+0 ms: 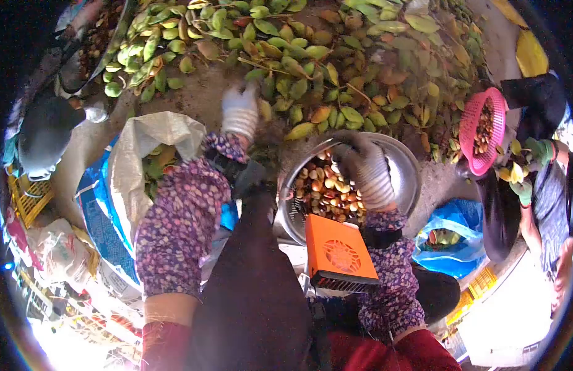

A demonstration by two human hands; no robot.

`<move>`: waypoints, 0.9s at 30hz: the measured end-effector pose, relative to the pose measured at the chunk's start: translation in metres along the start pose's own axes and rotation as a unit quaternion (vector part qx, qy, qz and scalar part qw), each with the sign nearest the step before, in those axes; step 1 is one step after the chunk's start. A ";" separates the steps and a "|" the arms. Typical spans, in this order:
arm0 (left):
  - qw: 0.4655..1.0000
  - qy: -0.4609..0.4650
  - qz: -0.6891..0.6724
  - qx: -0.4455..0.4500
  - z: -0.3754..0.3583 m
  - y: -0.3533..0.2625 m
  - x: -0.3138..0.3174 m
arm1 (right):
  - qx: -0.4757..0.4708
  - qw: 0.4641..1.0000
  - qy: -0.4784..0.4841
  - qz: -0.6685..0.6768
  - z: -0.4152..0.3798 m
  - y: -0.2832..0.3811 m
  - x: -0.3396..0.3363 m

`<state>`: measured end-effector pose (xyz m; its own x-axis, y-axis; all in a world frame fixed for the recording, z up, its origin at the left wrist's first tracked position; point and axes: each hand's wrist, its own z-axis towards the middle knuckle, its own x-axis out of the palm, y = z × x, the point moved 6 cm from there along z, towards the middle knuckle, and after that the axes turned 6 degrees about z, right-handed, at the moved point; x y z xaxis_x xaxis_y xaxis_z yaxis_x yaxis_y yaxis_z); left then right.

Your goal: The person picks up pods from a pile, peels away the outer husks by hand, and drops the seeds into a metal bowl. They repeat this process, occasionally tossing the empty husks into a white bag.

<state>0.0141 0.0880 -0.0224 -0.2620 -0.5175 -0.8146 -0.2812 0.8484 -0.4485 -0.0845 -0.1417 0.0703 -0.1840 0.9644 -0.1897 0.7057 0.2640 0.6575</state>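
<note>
My left hand [240, 110], in a white and grey work glove, is at the near edge of a heap of green and brown pods [296, 68]. Its fingers are blurred, so their grip does not show. Over the right side of a round metal bowl [412, 179] is my right hand [368, 168], wearing a striped glove with dark fingers. Brown and cream seeds [327, 185] fill much of the bowl. The right fingers point down toward the seeds and are smeared; whether they hold anything cannot be made out. Flowered sleeve covers run up both forearms.
An open white and blue sack [166, 127] with pods inside stands left. An orange box with a fan grille [342, 252] hangs in front of the bowl. At right are a blue bag [450, 247], a pink basket [466, 133] of seeds, and a person's gloved hands [523, 190] with pods.
</note>
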 end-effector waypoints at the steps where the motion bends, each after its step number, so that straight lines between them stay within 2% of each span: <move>1: 0.993 -0.017 -0.110 -0.044 0.012 0.005 -0.006 | -0.057 0.997 -0.036 0.036 0.002 -0.017 -0.019; 2: 0.992 -0.015 -0.117 -0.046 0.020 0.003 -0.002 | -0.056 0.997 -0.022 0.048 -0.004 -0.012 -0.030; 3: 0.999 0.021 -0.009 -0.034 0.026 0.000 0.004 | -0.055 0.997 -0.006 0.061 -0.009 -0.006 -0.039; 4: 0.993 0.058 0.100 -0.020 0.029 -0.001 0.009 | -0.129 0.984 0.011 -0.119 -0.008 -0.007 -0.048; 7: 0.985 0.089 0.148 -0.024 0.036 -0.011 0.003 | -0.155 0.967 0.062 -0.192 -0.017 -0.026 -0.048; 8: 0.982 0.096 0.163 -0.020 0.035 -0.013 0.004 | -0.220 0.945 0.026 -0.242 -0.023 -0.014 -0.050; 9: 0.981 0.099 0.164 -0.019 0.034 -0.012 0.007 | -0.218 0.945 0.025 -0.241 -0.022 -0.009 -0.051; 11: 0.981 0.089 0.170 -0.013 0.030 -0.010 0.011 | -0.149 0.980 -0.026 -0.132 -0.014 -0.008 -0.061; 12: 0.981 0.091 0.169 -0.009 0.028 -0.010 0.013 | -0.146 0.980 -0.029 -0.132 -0.012 -0.008 -0.061; 15: 0.989 0.051 0.136 0.012 0.020 -0.014 0.011 | -0.140 0.987 -0.076 0.001 -0.009 -0.005 -0.070; 17: 0.997 0.044 -0.057 -0.010 0.019 -0.007 0.003 | -0.138 0.986 -0.093 0.003 -0.007 0.004 -0.063; 18: 0.979 0.088 -0.168 -0.068 0.017 0.004 0.012 | -0.151 0.982 -0.107 0.030 -0.008 0.012 -0.056; 19: 0.963 0.137 -0.222 -0.069 0.012 0.007 0.021 | -0.164 0.977 -0.120 0.058 -0.010 0.021 -0.047; 20: 0.941 0.183 -0.276 -0.069 0.004 0.005 0.026 | -0.189 0.975 -0.116 0.030 -0.010 0.033 -0.033; 21: 0.941 0.267 -0.203 -0.043 -0.008 -0.001 0.030 | -0.204 0.974 -0.093 -0.037 -0.017 0.049 -0.019; 22: 0.895 0.267 -0.351 0.064 -0.018 0.001 0.046 | -0.238 0.968 -0.072 -0.031 -0.012 0.050 -0.006; 23: 0.895 0.263 -0.352 0.068 -0.026 -0.008 0.040 | -0.271 0.961 -0.052 -0.027 -0.005 0.047 0.005; 25: 0.813 0.288 -0.493 0.116 -0.054 -0.054 0.014 | -0.235 0.969 0.014 0.075 0.005 0.038 0.025; 26: 0.825 0.363 -0.432 0.010 -0.068 -0.071 -0.010 | -0.363 0.930 0.013 0.057 0.008 0.046 0.030; 27: 0.824 0.362 -0.435 0.012 -0.070 -0.075 -0.009 | -0.305 0.945 -0.021 0.113 0.012 0.034 0.034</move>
<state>-0.0269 0.0209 0.0442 -0.4555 -0.8548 0.2487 -0.6375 0.1182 -0.7613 -0.0585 -0.0999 0.0778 -0.0390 0.9991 -0.0136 0.1946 0.0210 0.9807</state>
